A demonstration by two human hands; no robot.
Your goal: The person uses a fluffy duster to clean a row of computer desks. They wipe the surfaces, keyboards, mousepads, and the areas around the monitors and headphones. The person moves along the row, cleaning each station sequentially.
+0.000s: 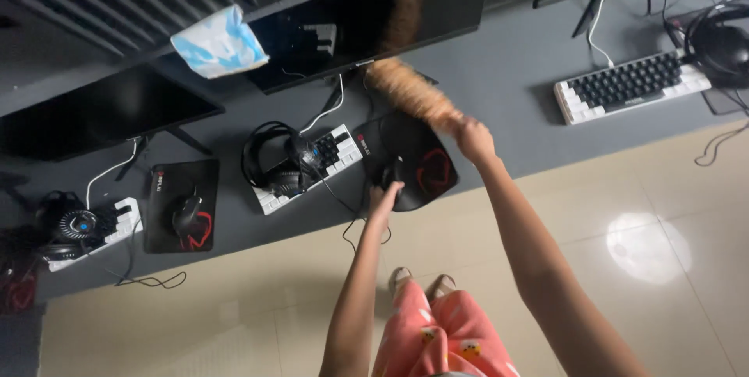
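Observation:
My right hand (pixel 473 140) grips the handle end of a fluffy tan duster (pixel 409 90), whose head lies over the desk below the middle monitor (pixel 374 22). My left hand (pixel 384 197) rests on a black computer mouse (pixel 392 173) that sits on a black mouse pad with a red emblem (pixel 417 162). To the left of the pad lies a white keyboard with black keys (pixel 312 166), with a black headset (pixel 273 162) lying on it.
The long grey desk (pixel 507 80) carries other monitors, a second mouse pad with a mouse (pixel 183 207), another keyboard (pixel 630 87), headsets at both ends and loose cables. A blue-white cloth (pixel 218 41) hangs above. My pink-trousered legs stand on beige floor tiles (pixel 640 252).

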